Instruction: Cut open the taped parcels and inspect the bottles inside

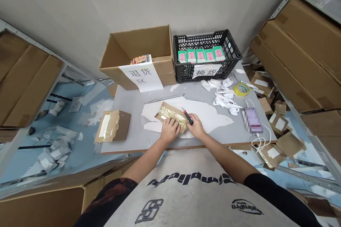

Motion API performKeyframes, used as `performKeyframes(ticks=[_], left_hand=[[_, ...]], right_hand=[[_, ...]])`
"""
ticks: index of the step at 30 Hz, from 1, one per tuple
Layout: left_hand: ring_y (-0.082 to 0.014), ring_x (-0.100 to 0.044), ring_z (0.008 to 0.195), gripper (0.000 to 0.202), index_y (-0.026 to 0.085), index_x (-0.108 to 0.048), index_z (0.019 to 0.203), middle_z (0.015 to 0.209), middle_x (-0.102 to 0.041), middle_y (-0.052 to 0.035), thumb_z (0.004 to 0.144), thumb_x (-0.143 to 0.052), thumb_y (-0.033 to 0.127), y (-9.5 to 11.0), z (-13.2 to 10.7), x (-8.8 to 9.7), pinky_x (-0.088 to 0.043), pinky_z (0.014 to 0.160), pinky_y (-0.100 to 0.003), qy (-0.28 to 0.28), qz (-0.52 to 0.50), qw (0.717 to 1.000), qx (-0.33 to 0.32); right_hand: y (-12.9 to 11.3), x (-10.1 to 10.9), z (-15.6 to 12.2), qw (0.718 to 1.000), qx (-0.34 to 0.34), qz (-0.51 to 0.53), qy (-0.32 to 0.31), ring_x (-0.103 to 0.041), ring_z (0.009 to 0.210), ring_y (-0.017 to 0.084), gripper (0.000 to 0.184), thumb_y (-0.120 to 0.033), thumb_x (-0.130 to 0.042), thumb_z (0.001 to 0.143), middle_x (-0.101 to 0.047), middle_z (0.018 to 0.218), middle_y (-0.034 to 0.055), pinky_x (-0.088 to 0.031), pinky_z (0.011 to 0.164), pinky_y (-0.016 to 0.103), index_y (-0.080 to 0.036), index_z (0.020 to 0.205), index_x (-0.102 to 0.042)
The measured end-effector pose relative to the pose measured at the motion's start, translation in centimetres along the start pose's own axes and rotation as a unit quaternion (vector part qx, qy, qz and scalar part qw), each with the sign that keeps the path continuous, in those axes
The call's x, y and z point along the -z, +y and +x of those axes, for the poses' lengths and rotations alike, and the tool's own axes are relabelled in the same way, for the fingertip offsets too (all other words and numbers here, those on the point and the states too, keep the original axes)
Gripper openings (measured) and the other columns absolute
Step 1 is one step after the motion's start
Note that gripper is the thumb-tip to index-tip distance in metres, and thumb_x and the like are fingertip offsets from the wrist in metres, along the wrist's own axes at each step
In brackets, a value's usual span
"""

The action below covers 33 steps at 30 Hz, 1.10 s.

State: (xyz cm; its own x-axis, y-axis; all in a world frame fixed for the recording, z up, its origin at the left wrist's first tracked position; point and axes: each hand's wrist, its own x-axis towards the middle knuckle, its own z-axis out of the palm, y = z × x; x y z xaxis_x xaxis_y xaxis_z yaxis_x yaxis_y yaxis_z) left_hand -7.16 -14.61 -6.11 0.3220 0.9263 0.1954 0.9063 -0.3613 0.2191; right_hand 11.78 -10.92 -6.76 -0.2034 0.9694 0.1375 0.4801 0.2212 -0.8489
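Observation:
A small flat cardboard parcel (170, 113) wrapped in shiny clear tape lies on white paper in the middle of the grey table (133, 103). My left hand (168, 130) presses down on the parcel's near end with the fingers curled over it. My right hand (196, 126) is closed around a small red-and-black cutter (187, 115), whose tip points up and left at the parcel's right edge.
An opened taped parcel (112, 126) lies at the table's left. At the back stand an open cardboard box (138, 56) with a paper sign and a black crate (206, 55) of green boxes. Torn white scraps (225, 94), a yellow tape roll (242, 89) and a device with white cable (253, 120) lie right.

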Motion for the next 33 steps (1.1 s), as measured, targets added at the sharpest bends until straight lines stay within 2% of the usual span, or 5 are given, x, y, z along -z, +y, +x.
performKeyframes(ticks=[7,10,14,19,33], left_hand=[[-0.0323,-0.042,0.130,0.043,0.021,-0.056,0.125,0.132,-0.052,-0.0157,0.089,-0.055,0.044,0.3,0.1,2.1,-0.036,0.107,-0.052,-0.038,-0.073,0.996,-0.037],[-0.0380,-0.029,0.139,0.082,0.022,-0.043,0.142,0.149,-0.036,-0.0173,0.072,-0.071,0.057,-0.3,1.4,3.2,-0.028,0.112,-0.056,-0.104,-0.091,0.986,-0.098],[-0.0426,-0.014,0.145,0.122,0.025,-0.024,0.152,0.159,-0.018,-0.0163,0.050,-0.085,0.051,-1.8,4.6,3.7,-0.017,0.115,-0.057,-0.196,-0.055,0.964,-0.170],[-0.0417,-0.019,0.143,0.117,0.019,-0.027,0.150,0.150,-0.034,-0.0177,0.051,-0.082,0.042,-2.6,7.1,2.8,-0.013,0.117,-0.053,-0.234,-0.013,0.953,-0.190],[-0.0412,-0.026,0.140,0.115,0.018,-0.024,0.152,0.148,-0.037,-0.0165,0.055,-0.078,0.045,-1.1,5.8,2.2,-0.014,0.117,-0.052,-0.214,0.009,0.968,-0.129]], right_hand=[[0.0,4.2,-2.9,0.990,-0.126,0.016,-0.058,-0.066,0.084,0.022,0.036,-0.043,-0.054,0.087,-0.065,0.097,0.0074,-0.054,0.081,0.038,-0.021,0.114,-0.062],[0.7,6.6,-4.6,0.958,-0.221,0.099,-0.153,-0.062,0.060,0.017,0.040,-0.048,-0.051,0.089,-0.062,0.072,-0.0003,-0.055,0.062,0.031,-0.021,0.116,-0.060],[1.2,7.6,-5.8,0.916,-0.274,0.215,-0.200,-0.061,0.058,0.014,0.052,-0.048,-0.054,0.088,-0.065,0.073,-0.0020,-0.051,0.052,0.026,-0.022,0.131,-0.045],[1.1,6.7,-6.0,0.889,-0.297,0.275,-0.215,-0.055,0.046,0.012,0.057,-0.049,-0.050,0.091,-0.064,0.068,-0.0045,-0.044,0.044,0.022,-0.028,0.141,-0.034],[2.2,6.2,-4.9,0.887,-0.281,0.287,-0.228,-0.055,0.043,0.009,0.054,-0.041,-0.051,0.092,-0.063,0.064,-0.0062,-0.047,0.042,0.020,-0.031,0.144,-0.040]])
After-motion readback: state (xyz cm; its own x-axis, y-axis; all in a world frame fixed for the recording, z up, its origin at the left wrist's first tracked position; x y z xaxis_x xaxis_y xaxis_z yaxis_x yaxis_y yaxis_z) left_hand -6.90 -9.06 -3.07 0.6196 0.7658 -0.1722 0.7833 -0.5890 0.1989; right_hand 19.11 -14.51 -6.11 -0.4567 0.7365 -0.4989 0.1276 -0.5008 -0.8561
